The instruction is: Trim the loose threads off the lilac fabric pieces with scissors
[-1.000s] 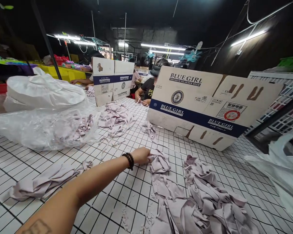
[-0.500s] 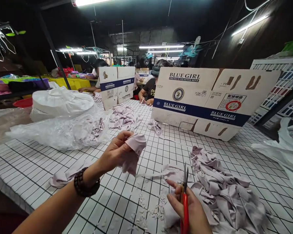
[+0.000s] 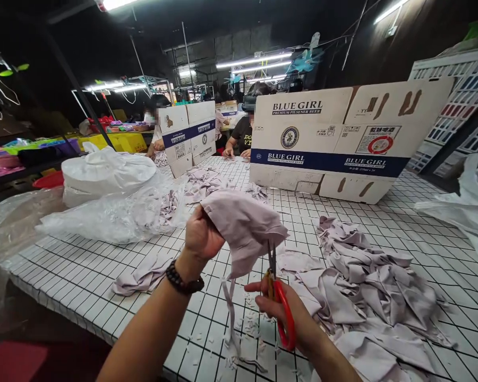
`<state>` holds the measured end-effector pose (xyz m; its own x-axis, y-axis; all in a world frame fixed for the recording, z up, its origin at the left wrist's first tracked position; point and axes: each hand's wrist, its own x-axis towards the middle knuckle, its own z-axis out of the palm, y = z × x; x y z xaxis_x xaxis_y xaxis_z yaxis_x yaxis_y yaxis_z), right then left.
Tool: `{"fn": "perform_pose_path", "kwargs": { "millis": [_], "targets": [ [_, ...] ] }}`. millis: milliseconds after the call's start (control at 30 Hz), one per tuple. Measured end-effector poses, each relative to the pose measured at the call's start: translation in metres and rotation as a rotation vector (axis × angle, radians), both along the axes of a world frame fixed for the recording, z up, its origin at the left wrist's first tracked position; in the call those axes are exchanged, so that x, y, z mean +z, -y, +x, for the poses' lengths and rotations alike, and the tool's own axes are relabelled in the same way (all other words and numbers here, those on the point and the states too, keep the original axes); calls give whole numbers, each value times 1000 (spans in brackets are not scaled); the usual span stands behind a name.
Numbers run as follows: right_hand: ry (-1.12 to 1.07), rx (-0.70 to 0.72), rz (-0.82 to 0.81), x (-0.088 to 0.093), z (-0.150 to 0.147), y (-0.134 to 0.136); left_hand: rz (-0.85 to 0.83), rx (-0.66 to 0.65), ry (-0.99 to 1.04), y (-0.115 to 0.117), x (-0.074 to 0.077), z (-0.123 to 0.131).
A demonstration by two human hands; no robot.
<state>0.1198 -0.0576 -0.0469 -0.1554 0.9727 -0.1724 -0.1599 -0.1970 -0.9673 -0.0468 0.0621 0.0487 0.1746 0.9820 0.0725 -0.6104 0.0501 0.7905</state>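
My left hand (image 3: 202,233) grips a pale lilac fabric piece (image 3: 247,225) by its left side and holds it up above the table. Its fingertips are partly hidden behind the cloth. From the bottom of the piece a narrow strap (image 3: 230,313) hangs down to the tabletop. My right hand (image 3: 281,302) is closed around red-handled scissors (image 3: 287,323), whose blades point up at the lower right edge of the fabric. Whether the blades touch the cloth I cannot tell. Tiny cut scraps (image 3: 249,318) lie scattered underneath.
A heap of lilac fabric pieces (image 3: 366,281) covers the right side of the checked table (image 3: 151,313). More cloth (image 3: 141,276) lies at left, near a clear plastic bag (image 3: 115,217). Beer cartons (image 3: 306,140) stand upright across the back, with co-workers (image 3: 242,135) behind.
The fabric piece was bunched in my left hand and now spreads out to the right, its strap dangling. My right hand has moved left and up, bringing the scissors to the fabric's edge.
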Motion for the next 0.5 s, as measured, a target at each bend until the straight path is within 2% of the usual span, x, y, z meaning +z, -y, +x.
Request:
{"fn": "perform_pose_path", "kwargs": {
  "millis": [133, 200, 267, 367, 500],
  "targets": [
    [44, -100, -79, -18, 16, 8, -290, 106, -175, -6, -72, -10],
    [65, -142, -99, -27, 28, 16, -394, 128, -287, 4, -106, -20],
    [72, -179, -123, -33, 40, 27, -439, 150, -399, 21, -130, -30],
    [84, -199, -169, -35, 53, 41, -404, 156, -602, 49, -143, -35],
    [139, -200, -152, -35, 56, 44, -219, 119, -854, 73, -138, -17]
  ]
}}
